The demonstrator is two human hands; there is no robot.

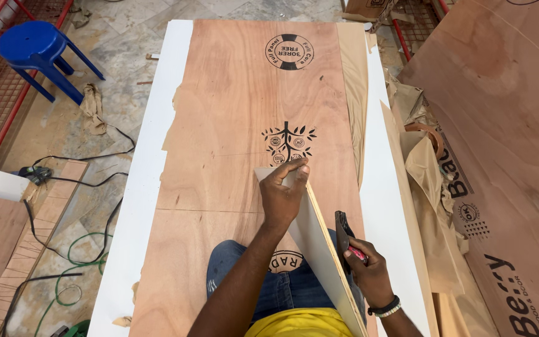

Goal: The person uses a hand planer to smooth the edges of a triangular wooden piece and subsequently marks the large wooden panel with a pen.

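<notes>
My left hand (pixel 284 195) grips the top corner of a narrow white-faced board (pixel 314 240) that stands tilted on its edge over a large plywood sheet (pixel 238 112). My right hand (pixel 367 268) holds a dark tool with a pink handle (pixel 345 240) against the right side of that board. The plywood sheet lies flat on a white panel (pixel 141 206), and I sit or kneel on it, a knee in blue jeans (pixel 226 265) showing.
A blue stool (pixel 35 50) stands at the far left. Cables (pixel 76 249) and a power tool (pixel 35 173) lie on the floor left. Crumpled brown paper (pixel 428 181), a tape roll (pixel 430 134) and stacked plywood sheets (pixel 506 125) crowd the right.
</notes>
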